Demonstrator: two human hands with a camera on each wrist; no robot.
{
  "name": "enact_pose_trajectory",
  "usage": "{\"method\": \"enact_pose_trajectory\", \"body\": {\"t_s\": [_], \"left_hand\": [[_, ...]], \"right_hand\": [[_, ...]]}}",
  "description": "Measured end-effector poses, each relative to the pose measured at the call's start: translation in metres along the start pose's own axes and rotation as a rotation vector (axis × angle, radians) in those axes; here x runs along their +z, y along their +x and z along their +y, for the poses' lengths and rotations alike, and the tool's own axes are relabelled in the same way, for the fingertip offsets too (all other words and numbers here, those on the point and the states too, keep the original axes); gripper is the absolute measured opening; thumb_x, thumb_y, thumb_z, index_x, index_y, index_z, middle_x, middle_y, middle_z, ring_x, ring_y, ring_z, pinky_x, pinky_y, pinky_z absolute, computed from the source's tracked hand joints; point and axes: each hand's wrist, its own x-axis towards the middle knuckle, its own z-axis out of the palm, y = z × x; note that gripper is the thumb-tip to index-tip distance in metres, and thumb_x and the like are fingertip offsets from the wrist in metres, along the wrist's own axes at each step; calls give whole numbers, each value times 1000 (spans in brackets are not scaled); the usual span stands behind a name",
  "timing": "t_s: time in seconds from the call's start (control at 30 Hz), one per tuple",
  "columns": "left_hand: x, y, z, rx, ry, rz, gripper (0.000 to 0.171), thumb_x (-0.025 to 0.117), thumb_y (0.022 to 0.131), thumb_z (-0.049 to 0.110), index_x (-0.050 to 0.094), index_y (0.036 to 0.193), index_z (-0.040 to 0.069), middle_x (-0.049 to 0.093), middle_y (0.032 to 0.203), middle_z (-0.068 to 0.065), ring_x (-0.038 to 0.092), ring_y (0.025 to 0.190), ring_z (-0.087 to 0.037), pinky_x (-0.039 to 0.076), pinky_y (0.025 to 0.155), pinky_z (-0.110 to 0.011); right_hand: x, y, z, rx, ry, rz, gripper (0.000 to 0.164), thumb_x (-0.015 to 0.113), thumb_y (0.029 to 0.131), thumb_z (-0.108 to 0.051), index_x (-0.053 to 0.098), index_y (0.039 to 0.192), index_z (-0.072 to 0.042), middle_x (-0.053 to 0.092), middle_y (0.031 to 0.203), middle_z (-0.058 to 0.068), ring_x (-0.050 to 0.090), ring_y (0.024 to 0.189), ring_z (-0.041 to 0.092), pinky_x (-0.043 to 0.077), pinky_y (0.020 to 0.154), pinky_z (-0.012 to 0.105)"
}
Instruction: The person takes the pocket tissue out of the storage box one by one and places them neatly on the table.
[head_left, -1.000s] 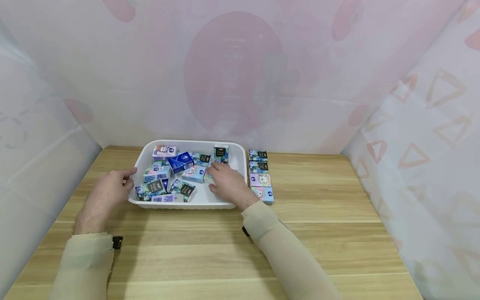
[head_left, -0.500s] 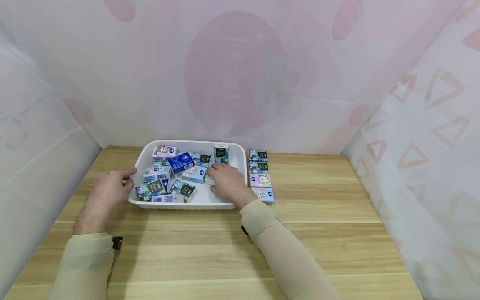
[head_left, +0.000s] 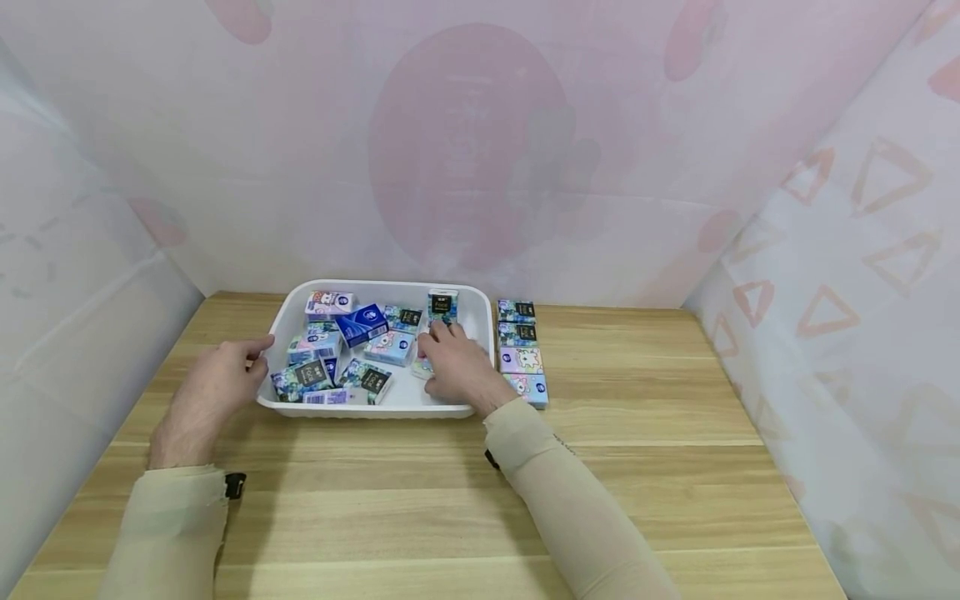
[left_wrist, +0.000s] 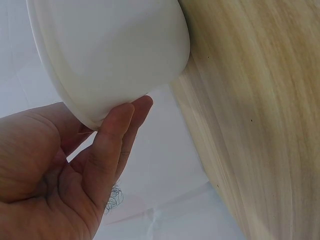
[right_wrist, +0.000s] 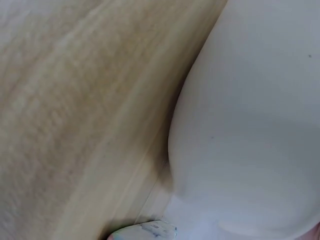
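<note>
A white plastic tray (head_left: 411,410) holds a jumble of small tissue packs, among them a dark blue pack (head_left: 362,325) and a light blue cartoon pack (head_left: 388,347). My left hand (head_left: 217,385) is at the tray's left side; in the left wrist view its thumb and fingers (left_wrist: 116,122) pinch the rim. Inside the tray's right half, my right hand (head_left: 461,367) grips a pale tissue pack (head_left: 422,367), mostly covered by the hand. Just behind those fingers a dark floral pack (head_left: 442,305) leans upright against the far wall.
Right of the tray, several tissue packs lie in a column, from a dark floral pack (head_left: 516,311) at the back to a light blue pack (head_left: 530,389) in front. Printed cloth walls (head_left: 600,167) enclose the wooden table (head_left: 375,500) at the back and sides.
My right hand has shifted slightly right with the pale pack, which now shows a pinkish face and a small gap beside the light blue pack. The left hand stays on the rim.
</note>
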Motion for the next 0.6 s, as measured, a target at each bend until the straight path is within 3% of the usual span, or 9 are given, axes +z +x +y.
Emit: {"method": "enact_pose_trajectory", "body": {"t_s": [0.3, 0.6], "left_hand": [[0, 0, 0, -15, -2, -9, 56, 48, 119, 12, 49, 172, -8, 58, 154, -52, 53, 72, -27, 46, 58, -37], [-1, 0, 1, -30, 10, -12, 55, 48, 121, 13, 49, 172, -6, 58, 155, -52, 59, 77, -29, 47, 60, -39]], "right_hand": [[2, 1, 3, -31, 5, 24, 40, 88, 103, -35, 70, 137, -26, 61, 152, 4, 58, 134, 25, 63, 106, 44], [3, 3, 3, -36, 55, 3, 48, 87, 104, -33, 70, 147, -21, 61, 163, 6, 57, 149, 27, 63, 117, 46]]}}
